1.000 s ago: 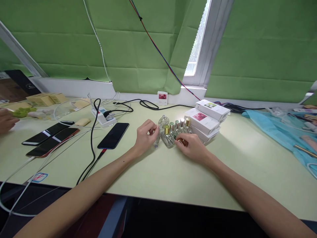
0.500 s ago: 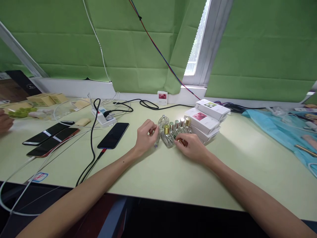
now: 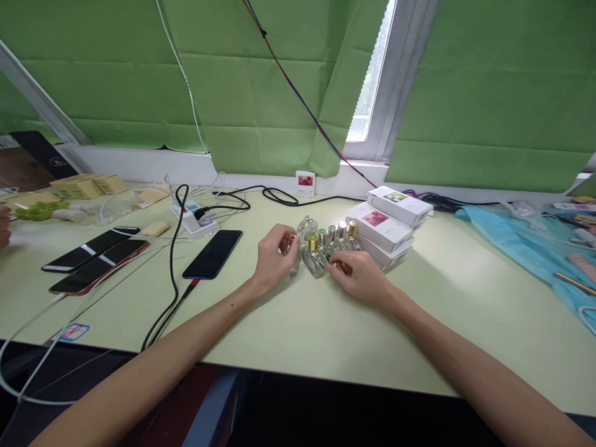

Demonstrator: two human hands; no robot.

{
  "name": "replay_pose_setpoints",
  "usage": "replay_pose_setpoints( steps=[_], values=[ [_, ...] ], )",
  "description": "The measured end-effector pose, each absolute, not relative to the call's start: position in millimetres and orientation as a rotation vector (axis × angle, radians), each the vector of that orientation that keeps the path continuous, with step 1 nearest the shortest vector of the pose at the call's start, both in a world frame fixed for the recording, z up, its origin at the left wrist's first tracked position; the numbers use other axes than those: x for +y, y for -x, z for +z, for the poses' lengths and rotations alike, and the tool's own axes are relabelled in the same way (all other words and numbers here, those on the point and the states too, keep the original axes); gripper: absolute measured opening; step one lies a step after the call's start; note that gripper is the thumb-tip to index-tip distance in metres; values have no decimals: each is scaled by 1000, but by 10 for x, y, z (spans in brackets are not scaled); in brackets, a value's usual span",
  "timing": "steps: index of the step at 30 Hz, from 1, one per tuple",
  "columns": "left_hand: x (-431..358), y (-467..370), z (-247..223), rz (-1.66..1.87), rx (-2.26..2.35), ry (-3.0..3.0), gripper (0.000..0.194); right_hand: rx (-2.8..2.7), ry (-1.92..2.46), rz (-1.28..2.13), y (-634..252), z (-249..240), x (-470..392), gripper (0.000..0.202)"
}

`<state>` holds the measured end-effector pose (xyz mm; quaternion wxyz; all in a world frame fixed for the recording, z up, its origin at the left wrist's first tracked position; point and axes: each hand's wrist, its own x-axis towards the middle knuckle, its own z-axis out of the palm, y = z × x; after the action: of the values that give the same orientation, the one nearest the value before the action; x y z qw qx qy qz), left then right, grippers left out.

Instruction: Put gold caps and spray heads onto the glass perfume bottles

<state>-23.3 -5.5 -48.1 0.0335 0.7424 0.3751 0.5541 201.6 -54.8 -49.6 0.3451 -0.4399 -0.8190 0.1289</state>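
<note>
Small clear glass bottles (image 3: 315, 263) are grouped on the table, several of them upright in a slanting row with gold, silver and greenish caps. My left hand (image 3: 274, 256) is at the left of the group, its fingers curled round a small glass bottle (image 3: 295, 264) that they partly hide. Behind that hand stands another round glass bottle (image 3: 307, 228). On the right, my right hand (image 3: 361, 277) rests on the table in front of the row. Its thumb and fingers close on a shiny gold cap (image 3: 343, 267); whatever is under the cap is hidden.
White boxes (image 3: 388, 223) are stacked right behind the bottles. A black phone (image 3: 213, 254) on a cable and a power strip (image 3: 195, 220) lie left. Two more phones (image 3: 100, 267) are farther left, near another person's hand (image 3: 4, 226). Blue cloth (image 3: 516, 242) covers the right side.
Both of my hands stay almost where they were, with the bottles between them. The other person's hand at the left edge has drawn back partly out of view.
</note>
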Motion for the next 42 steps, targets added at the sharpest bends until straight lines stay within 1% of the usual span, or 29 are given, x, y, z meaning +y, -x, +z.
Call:
replay_pose_setpoints(
  steps=[2,20,23,34,42],
  values=[
    [-53,233,-489,1699,1176,-2266,5,-2128,1141,335,-2018,-498,-548,16],
    [-51,256,-493,1602,1212,-2246,8,-2146,1146,350,-2027,-495,-556,16],
    [-74,256,-454,1553,1218,-2205,12,-2152,1139,344,-2027,-497,-550,16],
    [-123,264,-364,1394,1285,-2061,38,-2178,1152,354,-2025,-482,-561,18],
    [-89,280,-384,1341,1266,-2046,39,-2180,1147,341,-2020,-487,-559,18]
  ],
)
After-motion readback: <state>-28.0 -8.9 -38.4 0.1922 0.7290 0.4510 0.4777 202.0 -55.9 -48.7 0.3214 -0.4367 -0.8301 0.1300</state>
